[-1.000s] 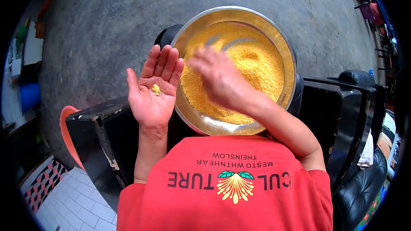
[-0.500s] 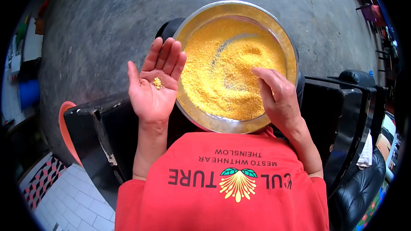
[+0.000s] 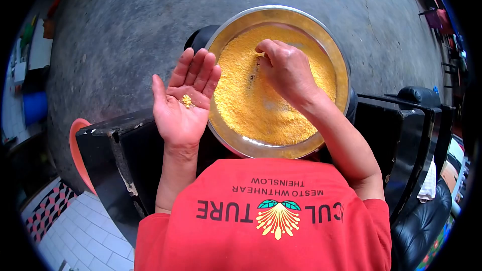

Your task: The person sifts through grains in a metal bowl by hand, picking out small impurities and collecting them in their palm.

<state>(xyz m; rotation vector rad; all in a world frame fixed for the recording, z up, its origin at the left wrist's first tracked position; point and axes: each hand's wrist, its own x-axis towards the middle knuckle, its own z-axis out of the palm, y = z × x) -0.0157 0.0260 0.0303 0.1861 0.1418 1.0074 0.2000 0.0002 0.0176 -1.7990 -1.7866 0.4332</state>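
Observation:
A wide metal basin (image 3: pixel 343 78) holds a spread layer of yellow coarse grains (image 3: pixel 261 115). Left of the basin, my left hand (image 3: pixel 185 98) is palm up with its fingers stretched out, and a small clump of yellow bits (image 3: pixel 187 101) rests on the palm. Over the upper middle of the basin is my right hand (image 3: pixel 287 68), its fingers bent into a pinch close to the grains. Whatever lies between those fingertips is too small to make out. Near them, a thin patch in the layer shows some dark specks.
Black furniture (image 3: pixel 384 140) with worn edges flanks both sides of my body. An orange-pink rim (image 3: pixel 75 150) shows at the left, a blue container (image 3: pixel 35 108) farther left. Grey concrete floor (image 3: pixel 125 35) lies beyond the basin, and a black cushioned seat (image 3: pixel 424 226) at the lower right.
My right hand has moved left and up across the basin, from its right side to the upper middle. My left hand has hardly moved and still bears the bits.

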